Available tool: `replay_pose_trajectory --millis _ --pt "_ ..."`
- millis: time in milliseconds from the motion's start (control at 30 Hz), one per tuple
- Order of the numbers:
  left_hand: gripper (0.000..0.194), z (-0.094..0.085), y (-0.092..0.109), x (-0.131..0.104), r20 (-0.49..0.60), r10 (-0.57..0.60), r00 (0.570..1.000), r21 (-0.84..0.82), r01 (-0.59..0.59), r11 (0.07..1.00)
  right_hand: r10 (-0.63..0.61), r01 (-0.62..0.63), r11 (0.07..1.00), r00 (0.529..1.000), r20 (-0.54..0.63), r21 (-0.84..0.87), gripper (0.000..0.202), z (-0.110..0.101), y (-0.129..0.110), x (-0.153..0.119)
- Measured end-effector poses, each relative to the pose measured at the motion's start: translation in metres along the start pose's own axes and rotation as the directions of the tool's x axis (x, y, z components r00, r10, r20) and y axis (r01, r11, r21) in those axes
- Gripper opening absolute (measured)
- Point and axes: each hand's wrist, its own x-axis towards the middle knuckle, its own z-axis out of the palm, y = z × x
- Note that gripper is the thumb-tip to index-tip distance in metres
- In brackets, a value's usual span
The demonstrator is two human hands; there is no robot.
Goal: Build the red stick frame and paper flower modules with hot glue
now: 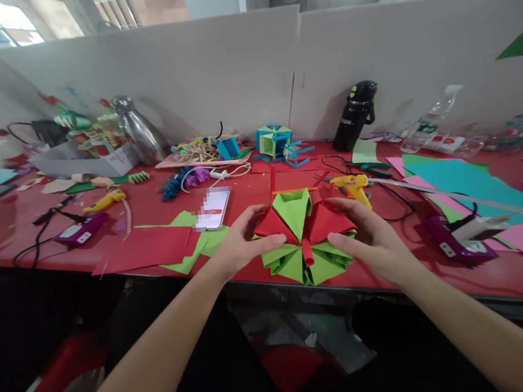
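Between my two hands, at the front edge of the red table, is a folded paper craft (pixel 306 262) of red and light green pleated pieces, with a small rolled red tube at its middle. My left hand (pixel 247 243) grips its left side, thumb on top of the red fold. On the right side my right hand (pixel 368 235) holds it the same way, thumb on the front and fingers behind. The undersides of the fingers are hidden by the paper. A yellow glue gun (pixel 355 188) lies just behind my right hand. Left of my left hand lies a phone (pixel 214 209).
Red paper sheets (pixel 144 249) lie at the left over green ones. Purple power strips (pixel 81 230) with cords sit on both sides. A black bottle (pixel 355 114) and a steel flask (pixel 139 130) stand by the white partition (pixel 214 72). Coloured sheets (pixel 466 181) cover the right.
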Motion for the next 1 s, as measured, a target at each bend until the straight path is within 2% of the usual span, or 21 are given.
replay_pose_trajectory --millis 267,500,667,767,833,900,933,967,1000 --pt "0.059 0.005 0.006 0.0 0.039 0.011 0.999 -0.054 -0.009 0.998 -0.005 0.005 1.0 1.0 0.004 -0.022 0.057 0.001 -0.004 -0.001" --pt "0.062 0.003 -0.003 0.0 -0.015 -0.04 0.999 -0.075 0.038 0.996 -0.012 0.013 1.0 1.0 0.006 -0.016 0.06 0.0 0.0 -0.001" --pt "0.062 0.004 -0.003 0.001 0.019 -0.01 1.0 -0.113 0.012 0.994 -0.008 0.008 1.0 1.0 0.025 -0.01 0.059 0.0 -0.001 -0.001" --pt "0.061 0.004 -0.004 0.003 0.0 0.013 1.0 -0.158 -0.013 0.987 -0.055 0.056 0.998 0.998 0.007 -0.038 0.062 -0.007 -0.004 0.003" --pt "0.061 0.003 -0.006 0.005 -0.052 0.013 0.999 -0.192 -0.023 0.981 -0.107 0.101 0.988 0.994 -0.038 -0.116 0.059 -0.021 -0.004 0.008" --pt "0.061 0.002 -0.009 0.008 -0.112 0.011 0.994 -0.219 -0.035 0.975 -0.087 0.06 0.957 0.993 -0.084 -0.284 0.043 -0.043 0.001 0.014" --pt "0.062 0.001 -0.01 0.009 -0.139 0.009 0.99 -0.231 -0.042 0.972 -0.031 -0.013 0.911 0.995 -0.099 -0.412 0.038 -0.056 0.006 0.017" --pt "0.062 0.0 -0.01 0.01 -0.16 0.006 0.987 -0.244 -0.046 0.969 0.062 -0.099 0.834 0.994 -0.086 -0.543 0.041 -0.069 0.013 0.019" --pt "0.061 -0.001 -0.01 0.011 -0.172 0.0 0.985 -0.259 -0.046 0.965 0.152 -0.18 0.726 0.983 -0.1 -0.664 0.047 -0.081 0.021 0.022"
